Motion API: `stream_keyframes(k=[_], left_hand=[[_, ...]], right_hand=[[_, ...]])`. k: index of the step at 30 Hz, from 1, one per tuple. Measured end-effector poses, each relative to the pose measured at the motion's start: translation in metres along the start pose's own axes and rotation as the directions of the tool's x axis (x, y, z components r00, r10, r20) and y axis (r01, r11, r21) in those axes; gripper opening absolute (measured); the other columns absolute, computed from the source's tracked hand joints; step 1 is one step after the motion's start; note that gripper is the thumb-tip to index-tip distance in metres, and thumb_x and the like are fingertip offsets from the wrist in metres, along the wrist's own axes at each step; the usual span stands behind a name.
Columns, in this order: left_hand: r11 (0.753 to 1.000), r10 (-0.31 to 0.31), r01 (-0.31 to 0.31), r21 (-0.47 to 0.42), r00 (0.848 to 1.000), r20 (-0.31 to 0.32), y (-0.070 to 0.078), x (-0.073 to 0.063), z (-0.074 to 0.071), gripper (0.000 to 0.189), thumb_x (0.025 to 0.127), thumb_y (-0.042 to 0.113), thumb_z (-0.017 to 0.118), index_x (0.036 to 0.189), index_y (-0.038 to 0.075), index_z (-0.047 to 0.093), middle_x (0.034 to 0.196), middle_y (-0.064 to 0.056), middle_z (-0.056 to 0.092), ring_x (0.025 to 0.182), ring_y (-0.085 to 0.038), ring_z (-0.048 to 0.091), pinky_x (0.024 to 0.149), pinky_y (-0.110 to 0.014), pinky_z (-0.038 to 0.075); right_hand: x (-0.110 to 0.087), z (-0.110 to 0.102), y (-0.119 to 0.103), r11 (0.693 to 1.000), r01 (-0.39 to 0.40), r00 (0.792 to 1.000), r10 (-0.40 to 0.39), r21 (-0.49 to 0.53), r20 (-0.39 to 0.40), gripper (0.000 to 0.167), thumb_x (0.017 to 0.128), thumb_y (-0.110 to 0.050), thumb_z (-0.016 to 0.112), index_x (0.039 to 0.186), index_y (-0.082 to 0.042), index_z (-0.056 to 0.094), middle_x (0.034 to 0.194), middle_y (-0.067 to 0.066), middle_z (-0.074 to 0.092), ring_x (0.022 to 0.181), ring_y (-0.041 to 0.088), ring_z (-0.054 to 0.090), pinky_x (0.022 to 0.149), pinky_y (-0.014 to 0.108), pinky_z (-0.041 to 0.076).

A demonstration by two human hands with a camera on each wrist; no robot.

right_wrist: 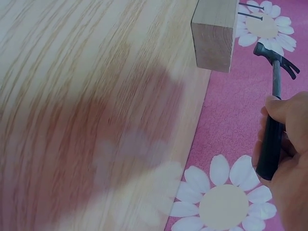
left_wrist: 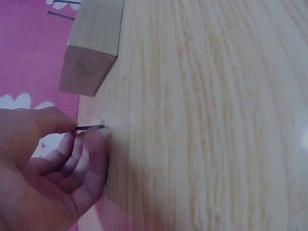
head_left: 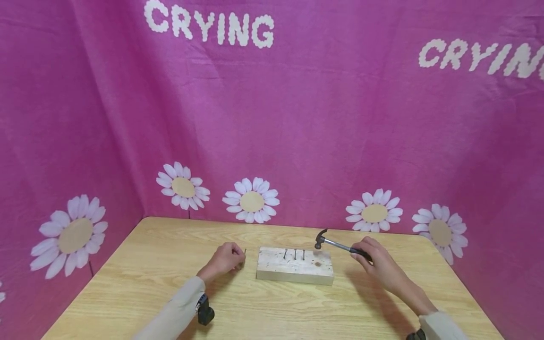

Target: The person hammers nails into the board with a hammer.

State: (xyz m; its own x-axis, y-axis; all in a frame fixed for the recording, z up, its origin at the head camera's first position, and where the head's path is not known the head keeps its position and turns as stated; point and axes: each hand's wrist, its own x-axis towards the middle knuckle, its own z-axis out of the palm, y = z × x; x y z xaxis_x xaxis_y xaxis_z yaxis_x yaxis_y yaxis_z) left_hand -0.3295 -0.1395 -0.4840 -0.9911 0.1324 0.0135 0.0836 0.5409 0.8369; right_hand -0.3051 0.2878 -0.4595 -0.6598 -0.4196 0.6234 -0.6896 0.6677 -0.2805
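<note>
Head view: a pink cloth (head_left: 310,141), printed with white daisies (head_left: 251,201) and the word CRYING (head_left: 221,29), hangs behind the far edge of a light wood-grain table (head_left: 127,283) and along its left and right edges. On the surface, roughly midway between the left and right edges and nearer the far edge than the right corner of the view, lies a pale wooden block (head_left: 295,269), its long sides running roughly along that far edge. A hammer (head_left: 337,244) with a black grip and a metal shaft is held up off the surface, its head near the block's far right corner and apart from the block. The right hand (head_left: 378,262) has its fingers wrapped around that black grip. The left hand (head_left: 225,259) is just beside the block's left end, thumb and fingers closed narrowly in a pinch on a single nail (left_wrist: 90,127); whether it touches the surface is hard to tell. A dark device (head_left: 205,310) sits at the left wrist. Smallest of all, three upright nails (head_left: 295,254) stand in a row in the block's top, towards its far long edge.
</note>
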Motion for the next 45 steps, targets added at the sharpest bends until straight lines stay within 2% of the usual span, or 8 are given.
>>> stream_keyframes(k=[6,13,20,24,29,36,40,45], left_hand=[[0.998,0.036,-0.037,-0.048,0.999,-0.008,0.002,0.005,-0.005,0.002,0.096,0.0,0.065,0.095,-0.001,0.064,0.078,-0.009,0.068,0.064,-0.016,0.063,0.056,-0.027,0.052],[0.98,0.094,-0.101,-0.172,0.994,-0.049,0.014,0.01,-0.011,0.024,0.097,-0.002,0.063,0.12,-0.009,0.065,0.093,-0.02,0.072,0.073,-0.021,0.07,0.068,-0.035,0.06],[0.95,0.106,-0.129,-0.284,0.99,-0.095,0.032,0.011,-0.003,0.017,0.095,-0.004,0.068,0.112,-0.009,0.066,0.1,-0.024,0.073,0.077,-0.018,0.072,0.073,-0.039,0.064],[0.93,0.159,-0.18,-0.32,0.983,-0.091,0.041,0.013,0.002,0.015,0.094,-0.006,0.069,0.108,-0.01,0.066,0.102,-0.026,0.073,0.078,-0.02,0.073,0.074,-0.037,0.063],[0.923,0.221,-0.233,-0.307,0.972,-0.077,0.053,0.017,0.009,0.011,0.095,-0.004,0.071,0.105,-0.006,0.066,0.1,-0.021,0.074,0.078,-0.019,0.073,0.072,-0.027,0.06],[0.901,0.318,-0.315,-0.298,0.947,-0.04,0.068,0.02,0.022,0.011,0.095,-0.002,0.072,0.103,-0.005,0.065,0.102,-0.024,0.073,0.085,-0.032,0.074,0.072,-0.03,0.058],[0.893,0.357,-0.345,-0.289,0.934,-0.013,0.074,0.02,0.028,0.01,0.096,-0.002,0.071,0.103,-0.005,0.065,0.103,-0.024,0.073,0.088,-0.03,0.074,0.075,-0.027,0.057],[0.884,0.377,-0.361,-0.298,0.926,-0.002,0.084,0.023,0.038,0.009,0.096,-0.003,0.07,0.104,-0.003,0.065,0.101,-0.019,0.074,0.086,-0.025,0.074,0.08,-0.033,0.06]], right_hand=[[0.002,-0.001,-0.002,1.0,0.004,1.0,-0.004,-0.005,0.0,0.018,0.087,0.007,0.079,0.097,-0.006,0.072,0.088,-0.01,0.056,0.078,0.0,0.046,0.063,0.021,0.044],[0.004,0.0,-0.004,1.0,0.006,1.0,-0.006,-0.003,-0.001,0.017,0.087,0.008,0.078,0.097,-0.005,0.072,0.088,-0.009,0.056,0.078,0.0,0.045,0.062,0.021,0.043],[0.002,-0.002,-0.001,1.0,0.013,1.0,-0.013,-0.021,-0.015,0.02,0.086,0.008,0.079,0.096,-0.007,0.072,0.087,-0.009,0.056,0.079,-0.001,0.046,0.064,0.022,0.044],[0.002,-0.003,-0.001,1.0,0.008,1.0,-0.008,-0.017,-0.012,0.02,0.086,0.008,0.079,0.097,-0.007,0.072,0.088,-0.009,0.056,0.078,-0.001,0.046,0.064,0.021,0.044],[0.003,-0.003,0.0,1.0,0.007,1.0,-0.007,-0.011,-0.006,0.019,0.087,0.008,0.078,0.097,-0.006,0.071,0.087,-0.009,0.055,0.077,-0.001,0.044,0.063,0.021,0.043],[0.006,-0.005,0.0,1.0,0.007,1.0,-0.007,-0.017,-0.011,0.017,0.086,0.009,0.078,0.096,-0.004,0.071,0.085,-0.008,0.054,0.076,0.0,0.043,0.061,0.021,0.042],[0.006,-0.007,0.0,0.999,0.003,1.0,-0.004,-0.032,-0.019,0.017,0.086,0.009,0.078,0.096,-0.003,0.071,0.085,-0.007,0.054,0.076,0.0,0.044,0.061,0.021,0.042],[0.006,-0.01,0.001,0.999,-0.005,1.0,0.005,-0.034,-0.007,0.014,0.088,0.007,0.078,0.096,-0.003,0.072,0.085,-0.008,0.055,0.076,0.0,0.043,0.06,0.021,0.041]])
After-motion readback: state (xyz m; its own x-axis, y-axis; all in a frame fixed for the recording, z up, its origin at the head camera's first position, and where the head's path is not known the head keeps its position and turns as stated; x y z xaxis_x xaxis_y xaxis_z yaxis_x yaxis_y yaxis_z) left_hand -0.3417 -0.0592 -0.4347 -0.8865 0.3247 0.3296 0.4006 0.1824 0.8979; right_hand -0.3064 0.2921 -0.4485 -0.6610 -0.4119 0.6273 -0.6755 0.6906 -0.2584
